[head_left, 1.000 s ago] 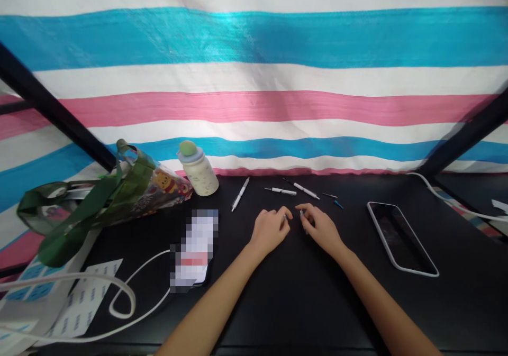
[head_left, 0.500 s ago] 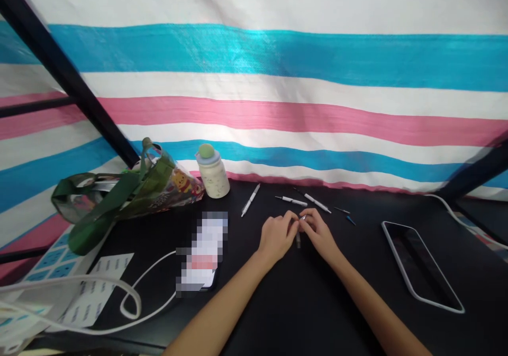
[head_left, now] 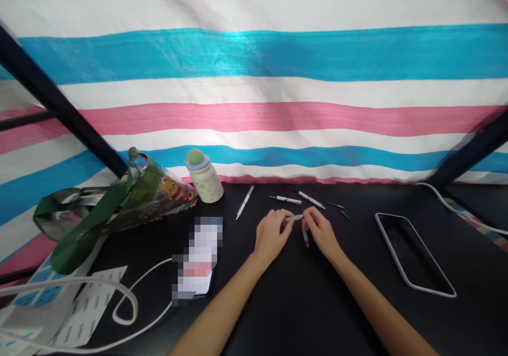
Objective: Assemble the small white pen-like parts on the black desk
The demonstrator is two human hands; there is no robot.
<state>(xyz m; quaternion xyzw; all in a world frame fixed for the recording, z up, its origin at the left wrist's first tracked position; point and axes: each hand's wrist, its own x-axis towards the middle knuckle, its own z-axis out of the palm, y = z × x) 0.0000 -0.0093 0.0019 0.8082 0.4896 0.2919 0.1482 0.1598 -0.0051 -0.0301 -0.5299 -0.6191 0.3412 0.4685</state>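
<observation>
I see one tube (head_left: 294, 218) around the middle of the tabletop (head_left: 297, 308); left hand (head_left: 272, 234) and right hand (head_left: 318, 230) each have the grip clamped on one end. Three pens (head_left: 245, 202) lie toward the far edge, with two phones (head_left: 415, 255) farther sideways.

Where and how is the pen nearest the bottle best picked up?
Probably at mid-length on the pen, coming from above with thumb and finger across its long sides: it is slim, lies flat on the desk, and nothing touches its middle.
</observation>
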